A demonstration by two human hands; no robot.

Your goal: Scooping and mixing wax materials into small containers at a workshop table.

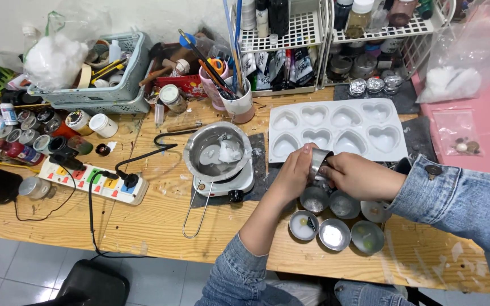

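My left hand and my right hand both grip a small shiny metal cup, tilted just in front of a white heart-shaped mould tray. Below my hands, several small round metal tins stand on the wooden table; some hold pale wax. To the left, a metal pot with white, partly melted wax sits on a small white hot plate, its wire handle pointing toward the table's front edge.
A white power strip with black cables lies left. Small paint jars, a grey basket of supplies, a cup of brushes and white wire racks line the back. A pink surface holds plastic bags.
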